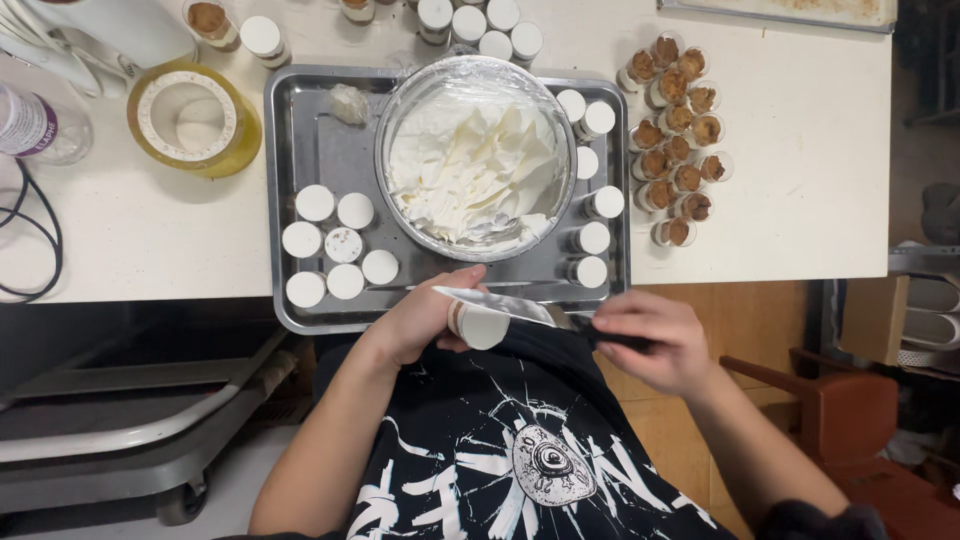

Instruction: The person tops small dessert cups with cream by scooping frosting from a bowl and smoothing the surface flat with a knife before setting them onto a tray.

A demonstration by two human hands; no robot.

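The left hand point(420, 320) pinches one cream-topped cup point(477, 325); the right hand point(655, 340) is closed around a palette knife point(520, 308) lying across it. Beyond, on the steel tray point(300, 140): seven white-topped cups point(335, 245) left, one cream bowl point(476, 158), six cups point(592, 185) right.

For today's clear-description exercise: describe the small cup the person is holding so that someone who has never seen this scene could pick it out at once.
Start at the metal tray holding the big glass bowl of white cream. Just below the tray's near edge, the left hand grips one small cup while the right hand lays a spatula across its top. Unlike the filled cups standing on the tray, it is lifted off the tray and tipped sideways.
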